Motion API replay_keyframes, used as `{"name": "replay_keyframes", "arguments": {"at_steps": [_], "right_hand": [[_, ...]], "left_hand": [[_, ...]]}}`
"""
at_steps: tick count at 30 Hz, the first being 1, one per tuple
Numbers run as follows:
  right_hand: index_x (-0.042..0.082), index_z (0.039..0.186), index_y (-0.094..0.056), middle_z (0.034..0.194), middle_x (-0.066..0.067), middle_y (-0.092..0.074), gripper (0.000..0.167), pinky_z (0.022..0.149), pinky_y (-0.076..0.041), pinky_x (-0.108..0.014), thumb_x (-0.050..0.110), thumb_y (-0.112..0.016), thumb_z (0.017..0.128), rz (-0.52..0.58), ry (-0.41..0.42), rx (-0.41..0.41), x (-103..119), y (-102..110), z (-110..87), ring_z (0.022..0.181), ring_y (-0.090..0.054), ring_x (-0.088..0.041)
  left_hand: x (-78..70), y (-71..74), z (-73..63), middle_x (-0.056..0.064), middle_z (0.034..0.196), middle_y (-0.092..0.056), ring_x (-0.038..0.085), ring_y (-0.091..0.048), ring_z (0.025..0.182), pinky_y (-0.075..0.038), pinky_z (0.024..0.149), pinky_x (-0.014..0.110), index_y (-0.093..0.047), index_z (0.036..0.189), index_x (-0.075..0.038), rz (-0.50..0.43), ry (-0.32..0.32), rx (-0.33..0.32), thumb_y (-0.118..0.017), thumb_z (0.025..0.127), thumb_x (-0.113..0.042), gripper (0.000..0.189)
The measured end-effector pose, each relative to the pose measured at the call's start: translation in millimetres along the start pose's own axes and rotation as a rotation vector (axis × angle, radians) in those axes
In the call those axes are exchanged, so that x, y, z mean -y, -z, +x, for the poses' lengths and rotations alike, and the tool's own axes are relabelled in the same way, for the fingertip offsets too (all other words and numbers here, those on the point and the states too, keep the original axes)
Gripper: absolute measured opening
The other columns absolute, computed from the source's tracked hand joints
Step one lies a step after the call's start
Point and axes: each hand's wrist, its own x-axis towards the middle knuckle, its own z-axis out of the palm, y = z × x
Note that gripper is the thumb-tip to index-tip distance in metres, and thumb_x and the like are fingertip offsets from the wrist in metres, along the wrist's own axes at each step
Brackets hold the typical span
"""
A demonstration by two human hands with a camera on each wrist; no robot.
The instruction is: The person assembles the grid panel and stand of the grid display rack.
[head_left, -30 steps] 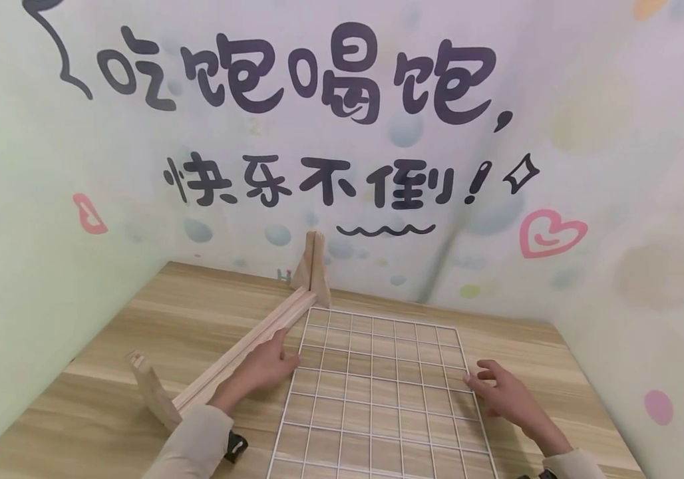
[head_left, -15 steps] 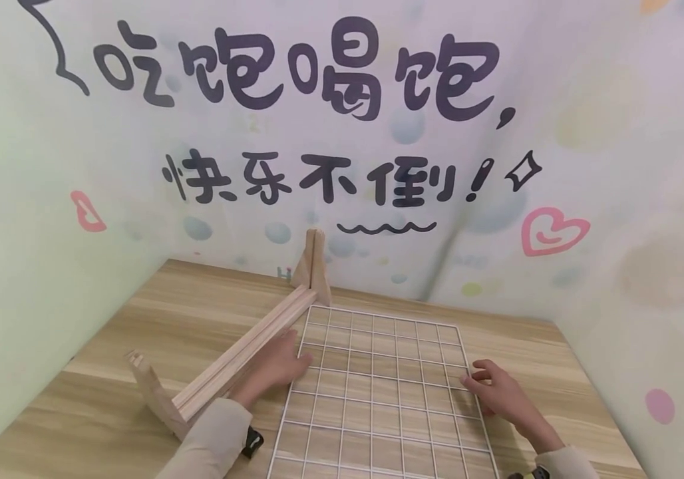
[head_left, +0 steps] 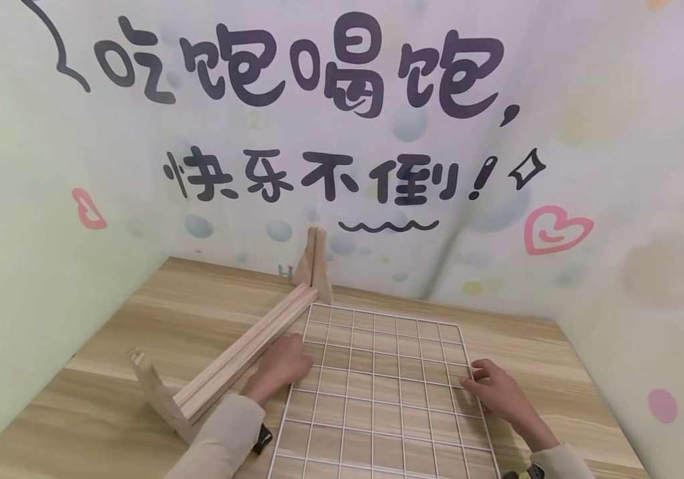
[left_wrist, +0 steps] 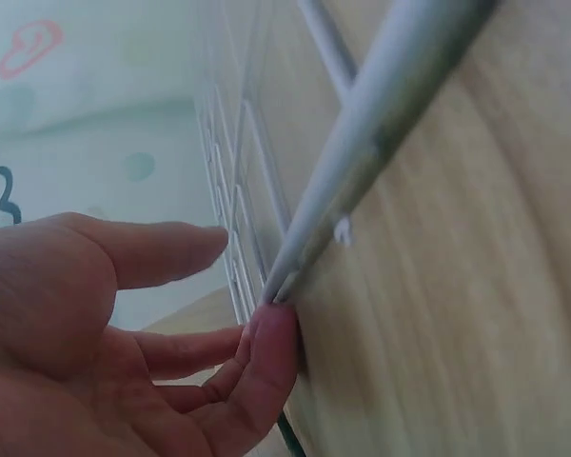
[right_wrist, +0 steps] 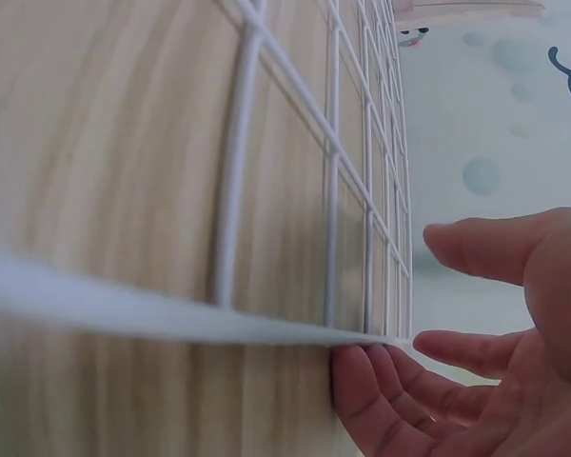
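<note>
A white wire grid panel (head_left: 401, 403) lies flat on the wood-grain table. At its left edge is my left hand (head_left: 285, 361); in the left wrist view the fingertips (left_wrist: 274, 328) touch the outer wire from below while the thumb stands apart above. My right hand (head_left: 502, 392) is at the opposite edge. There, fingertips (right_wrist: 354, 376) sit right under the rim wire, with the thumb raised away from it. Left of the panel stands a wooden frame with a grooved rail (head_left: 246, 349) joining two shaped end pieces, and my left hand is between rail and grid.
The frame's far end piece (head_left: 313, 266) rises near the back wall, close to the grid's far left corner. Its near end piece (head_left: 156, 392) leans at the left. Printed fabric walls (head_left: 647, 199) enclose the table (head_left: 521, 346) at the back and sides.
My left hand has shifted slightly right, and its fingers are now lower at the grid's edge. The right hand stays nearly in place. The grid and wooden frame have not moved.
</note>
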Motion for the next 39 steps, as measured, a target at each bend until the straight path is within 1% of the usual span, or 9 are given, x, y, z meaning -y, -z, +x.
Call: {"name": "replay_keyframes", "arguments": {"at_steps": [3,9,13,17,22,27,35,37,39], "right_hand": [[-0.011,0.134,-0.045,0.124,-0.036,-0.055,0.056,0.062,-0.059,-0.036,0.022,-0.067,0.094,-0.018,0.006,-0.016,-0.5,-2.3,1.2,0.098,-0.065,-0.037],[-0.013,0.128,-0.049,0.116,-0.036,-0.060,0.050,0.063,-0.058,-0.036,0.001,-0.067,0.083,-0.077,0.015,-0.071,-1.0,-4.2,2.4,0.095,-0.065,-0.036],[-0.015,0.126,-0.050,0.112,-0.036,-0.061,0.051,0.061,-0.058,-0.036,-0.006,-0.065,0.078,-0.077,-0.009,-0.078,1.5,-3.9,2.3,0.090,-0.066,-0.032],[-0.016,0.124,-0.052,0.111,-0.036,-0.062,0.049,0.061,-0.058,-0.035,-0.007,-0.065,0.078,-0.084,-0.020,-0.070,3.9,-3.6,2.2,0.088,-0.067,-0.031],[-0.017,0.115,-0.059,0.100,-0.026,-0.067,0.043,0.067,-0.057,-0.036,-0.008,-0.066,0.074,-0.148,0.008,-0.082,3.6,-3.6,3.3,0.087,-0.065,-0.028],[-0.015,0.110,-0.064,0.093,-0.016,-0.069,0.039,0.070,-0.052,-0.035,-0.006,-0.066,0.072,-0.172,0.034,-0.103,0.1,-4.3,4.1,0.085,-0.062,-0.024],[-0.017,0.114,-0.057,0.102,-0.020,-0.065,0.041,0.079,-0.051,-0.039,-0.006,-0.062,0.075,-0.115,0.031,-0.090,-4.0,-5.5,4.8,0.093,-0.060,-0.028],[-0.016,0.115,-0.056,0.102,-0.021,-0.063,0.040,0.080,-0.050,-0.039,-0.006,-0.062,0.076,-0.109,0.039,-0.086,-4.3,-5.3,4.5,0.094,-0.059,-0.028],[-0.015,0.115,-0.054,0.103,-0.021,-0.063,0.039,0.079,-0.050,-0.037,-0.006,-0.062,0.077,-0.092,0.048,-0.089,-4.3,-5.0,3.7,0.095,-0.059,-0.029]], "left_hand": [[0.5,-1.9,3.0,0.006,0.065,-0.051,0.020,-0.047,0.054,-0.039,0.048,0.030,-0.056,0.071,-0.006,0.039,0.006,-0.009,-0.063,0.084,-0.009,0.015],[3.0,-3.3,9.4,0.006,0.066,-0.052,0.021,-0.049,0.057,-0.040,0.050,0.030,-0.059,0.075,-0.004,0.103,0.034,-0.033,-0.065,0.083,-0.006,0.011],[5.0,-2.2,11.2,0.007,0.066,-0.054,0.022,-0.051,0.058,-0.042,0.050,0.031,-0.059,0.073,-0.004,0.130,0.014,-0.040,-0.061,0.077,0.002,0.007],[5.4,-1.7,10.8,0.005,0.065,-0.053,0.021,-0.049,0.059,-0.043,0.053,0.031,-0.057,0.070,-0.006,0.158,-0.013,-0.050,-0.061,0.076,0.002,0.011],[5.2,-1.8,9.7,0.003,0.060,-0.047,0.019,-0.045,0.055,-0.038,0.050,0.029,-0.050,0.062,-0.009,0.165,-0.053,-0.039,-0.059,0.076,0.004,0.021],[6.0,-1.0,9.9,0.005,0.062,-0.048,0.020,-0.046,0.056,-0.039,0.051,0.029,-0.051,0.064,-0.008,0.139,-0.048,-0.023,-0.058,0.074,0.005,0.018],[8.8,-3.1,10.5,0.005,0.062,-0.049,0.020,-0.046,0.055,-0.036,0.047,0.029,-0.052,0.064,-0.008,0.024,0.015,-0.027,-0.055,0.074,0.004,0.015],[9.9,-3.2,10.3,0.005,0.064,-0.050,0.019,-0.047,0.056,-0.036,0.047,0.028,-0.057,0.072,-0.005,-0.035,0.027,-0.029,-0.055,0.078,0.002,0.009],[11.1,-2.8,10.2,0.006,0.070,-0.054,0.018,-0.049,0.059,-0.038,0.050,0.027,-0.062,0.087,0.001,-0.096,0.034,-0.030,-0.055,0.082,0.001,0.009]]}}
